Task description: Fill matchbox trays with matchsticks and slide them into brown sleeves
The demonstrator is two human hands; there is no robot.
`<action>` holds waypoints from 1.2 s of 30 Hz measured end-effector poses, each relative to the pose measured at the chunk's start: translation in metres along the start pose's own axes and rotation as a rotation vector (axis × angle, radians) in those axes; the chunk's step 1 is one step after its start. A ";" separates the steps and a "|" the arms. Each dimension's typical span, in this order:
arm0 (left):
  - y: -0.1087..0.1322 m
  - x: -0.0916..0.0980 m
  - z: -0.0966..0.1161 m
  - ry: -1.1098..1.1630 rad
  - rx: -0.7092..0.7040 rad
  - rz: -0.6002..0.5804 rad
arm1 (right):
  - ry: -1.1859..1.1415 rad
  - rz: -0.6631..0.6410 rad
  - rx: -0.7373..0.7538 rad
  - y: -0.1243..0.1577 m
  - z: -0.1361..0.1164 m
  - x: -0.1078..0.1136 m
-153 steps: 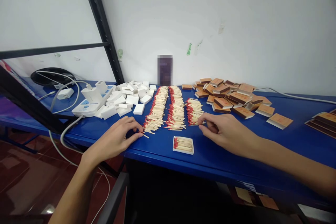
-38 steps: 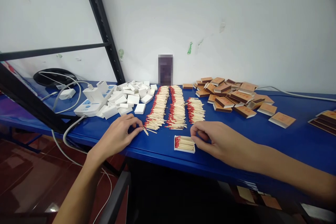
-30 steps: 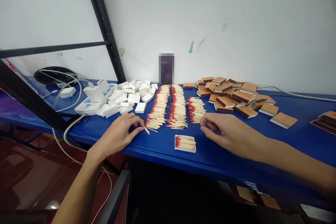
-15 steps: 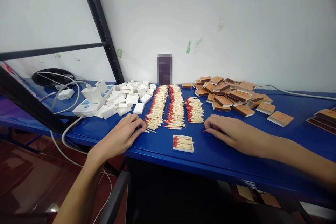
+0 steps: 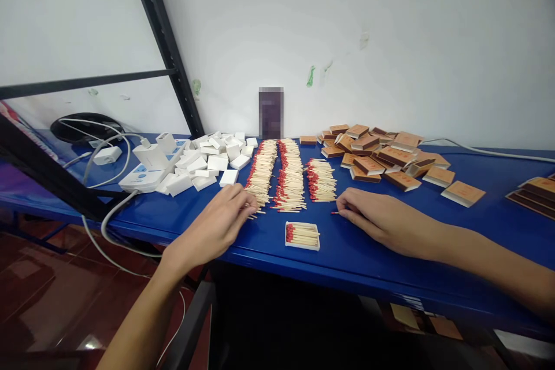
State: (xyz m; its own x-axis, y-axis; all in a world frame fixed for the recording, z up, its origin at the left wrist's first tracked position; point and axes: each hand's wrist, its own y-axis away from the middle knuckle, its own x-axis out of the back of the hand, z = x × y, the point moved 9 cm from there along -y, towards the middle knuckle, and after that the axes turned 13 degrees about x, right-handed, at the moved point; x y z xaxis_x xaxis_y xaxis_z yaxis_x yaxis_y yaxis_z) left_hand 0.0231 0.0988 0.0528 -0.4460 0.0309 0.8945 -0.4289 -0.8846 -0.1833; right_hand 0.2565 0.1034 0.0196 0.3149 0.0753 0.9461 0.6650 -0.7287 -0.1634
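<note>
My left hand (image 5: 223,217) is closed at the near end of the left row of matches (image 5: 262,167), its fingertips pinching match ends. How many it grips is hidden by the fingers. My right hand (image 5: 373,214) rests on the table with thumb and forefinger closed on a single match (image 5: 333,213), red head pointing left. Between the hands lies an open white matchbox tray (image 5: 302,248), partly filled with matches, heads to the left. A middle row of matches (image 5: 289,176) and a shorter right row (image 5: 321,180) lie behind it.
White matchbox trays (image 5: 206,162) are heaped at left beside a power strip (image 5: 143,178) with chargers and cables. Brown matchbox sleeves (image 5: 394,156) are piled at right, with more sleeves (image 5: 535,196) at the far right. A black metal frame (image 5: 167,40) stands at left.
My left hand has moved right and slightly up, further over the near end of the left match row. My right hand keeps its match and has barely shifted.
</note>
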 end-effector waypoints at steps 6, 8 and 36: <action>0.000 -0.033 0.055 -0.041 -0.113 -0.009 | 0.006 0.042 0.000 -0.003 -0.004 0.002; 0.001 -0.035 0.057 -0.010 -0.101 0.016 | -0.013 0.074 0.003 -0.005 -0.012 0.006; 0.013 0.004 -0.017 -0.037 0.050 -0.043 | 0.155 0.080 0.032 -0.015 0.001 0.005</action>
State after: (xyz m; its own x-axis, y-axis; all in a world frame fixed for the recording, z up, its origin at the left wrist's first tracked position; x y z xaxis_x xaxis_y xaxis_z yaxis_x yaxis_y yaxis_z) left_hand 0.0025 0.0955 0.0471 -0.3985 0.0525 0.9157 -0.4070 -0.9048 -0.1252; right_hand 0.2486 0.1154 0.0260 0.2610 -0.0902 0.9611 0.6642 -0.7057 -0.2466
